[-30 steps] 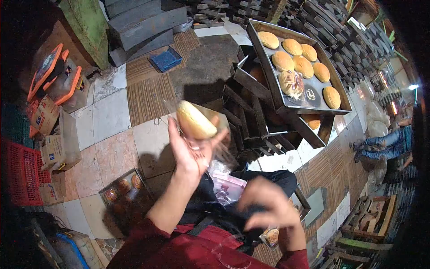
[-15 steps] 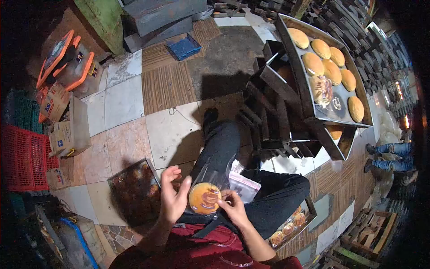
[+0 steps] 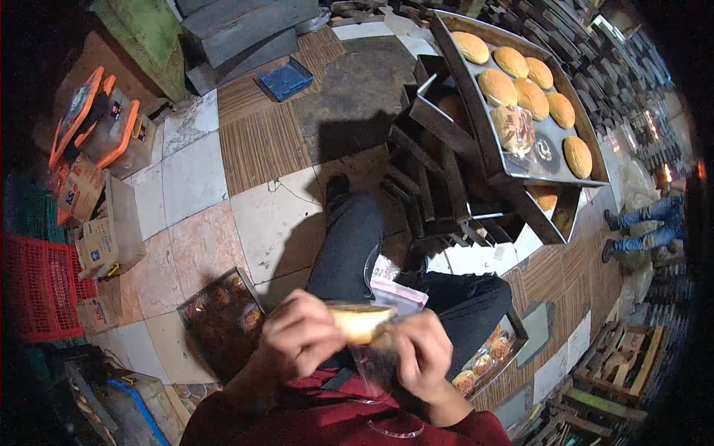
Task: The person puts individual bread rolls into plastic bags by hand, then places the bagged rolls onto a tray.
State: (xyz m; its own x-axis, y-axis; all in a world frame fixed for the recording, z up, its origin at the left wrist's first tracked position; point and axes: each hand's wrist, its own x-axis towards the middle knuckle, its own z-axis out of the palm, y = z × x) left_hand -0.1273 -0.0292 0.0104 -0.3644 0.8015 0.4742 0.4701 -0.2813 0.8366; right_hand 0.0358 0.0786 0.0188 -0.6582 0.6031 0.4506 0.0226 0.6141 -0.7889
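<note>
I hold a round bun (image 3: 362,322) inside a clear plastic bag close to my chest. My left hand (image 3: 300,336) grips the bag's left side and my right hand (image 3: 422,354) pinches its right side. The bun is seen edge-on between them. A stack of empty clear bags (image 3: 394,288) lies on my dark-trousered lap just beyond the hands. A metal tray (image 3: 487,141) with several unwrapped buns, plus one bagged bun (image 3: 514,128), stands on stacked tins at the upper right.
A tray of packed buns (image 3: 223,312) lies on the tiled floor at my left, another (image 3: 487,360) at my right. Cardboard boxes (image 3: 104,230) and a red crate (image 3: 37,286) stand far left. Another person's legs (image 3: 639,223) are at the right edge.
The bun went from raised in my left hand down to my lap. My right hand joined it, and the bun has tipped from face-up to edge-on.
</note>
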